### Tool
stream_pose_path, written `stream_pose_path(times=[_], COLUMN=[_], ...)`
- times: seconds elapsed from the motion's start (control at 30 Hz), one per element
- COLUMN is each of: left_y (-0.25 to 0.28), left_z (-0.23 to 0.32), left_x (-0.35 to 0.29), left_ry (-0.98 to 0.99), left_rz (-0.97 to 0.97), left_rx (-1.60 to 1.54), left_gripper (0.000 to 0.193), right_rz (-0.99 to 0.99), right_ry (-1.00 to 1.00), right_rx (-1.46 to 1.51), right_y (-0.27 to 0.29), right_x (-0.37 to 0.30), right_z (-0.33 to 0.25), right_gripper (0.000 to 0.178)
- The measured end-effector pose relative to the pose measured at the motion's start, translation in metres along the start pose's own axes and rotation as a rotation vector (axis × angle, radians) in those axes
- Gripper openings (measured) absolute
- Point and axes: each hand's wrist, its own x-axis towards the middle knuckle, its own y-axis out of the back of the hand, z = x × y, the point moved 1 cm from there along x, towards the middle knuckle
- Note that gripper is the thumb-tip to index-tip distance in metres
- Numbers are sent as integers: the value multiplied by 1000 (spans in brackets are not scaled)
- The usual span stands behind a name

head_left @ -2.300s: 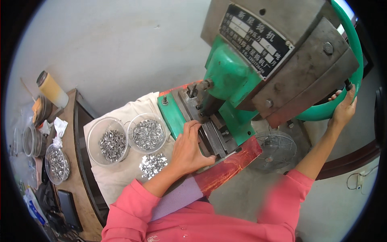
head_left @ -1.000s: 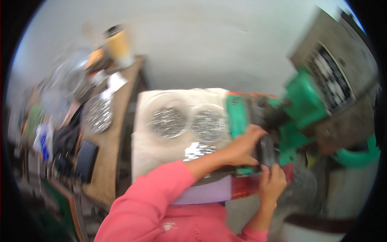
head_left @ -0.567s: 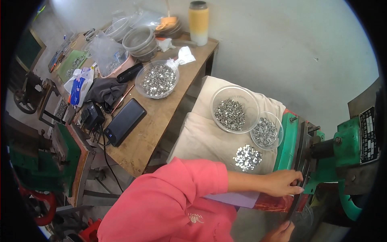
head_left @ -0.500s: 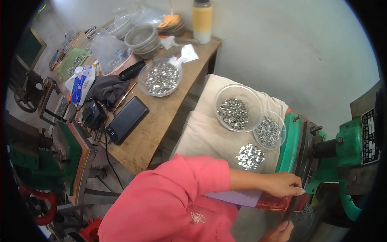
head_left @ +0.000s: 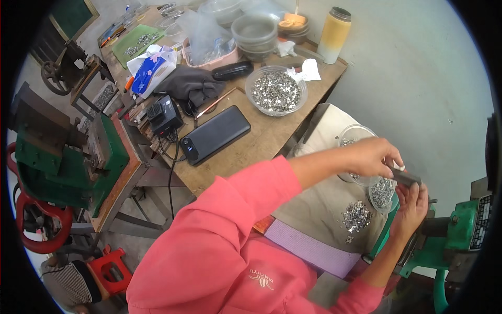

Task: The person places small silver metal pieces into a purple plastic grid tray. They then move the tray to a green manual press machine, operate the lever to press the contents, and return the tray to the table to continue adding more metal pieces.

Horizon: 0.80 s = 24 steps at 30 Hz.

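Note:
A short dark metal bar (head_left: 406,177) is held up over the right side of the cloth-covered bench. My left hand (head_left: 372,156) is closed, its thumb and finger pinching the bar's left end. Around the other end curl the fingers of my right hand (head_left: 410,212), raised from below. Beneath my left forearm a clear round tub (head_left: 360,127) of small metal parts is partly hidden. A smaller clear dish (head_left: 383,193) of shiny metal pieces sits close beside my right hand. On the cloth lies a loose pile of small metal pieces (head_left: 357,217).
A green press (head_left: 460,230) stands at the right. The wooden table (head_left: 222,159) at the left carries a black power bank (head_left: 215,135), a bowl of metal pieces (head_left: 276,93), stacked tubs (head_left: 254,34) and a yellow-white bottle (head_left: 334,35). A purple mat (head_left: 312,246) edges the bench.
Both hands have risen from the bench's front right edge, beside the press, to above the dish, and now come together at the bar. The view has shifted, so the table appears farther right.

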Motion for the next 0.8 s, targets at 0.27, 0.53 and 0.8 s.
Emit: stream_pose_path(times=[0.27, 0.53, 0.8], left_y=[31, 10, -69], left_z=[-18, 44, 15], left_x=[-11, -89, -163], left_ry=[20, 480, 783], left_rz=[264, -194, -526], left_rx=[350, -293, -281], left_gripper=[31, 32, 26], right_rz=[-17, 315, 600], right_ry=[128, -109, -376], right_rx=[-165, -188, -393], right_y=[-10, 69, 101], right_x=[-5, -150, -207], right_z=[2, 0, 43], right_gripper=[16, 20, 16])
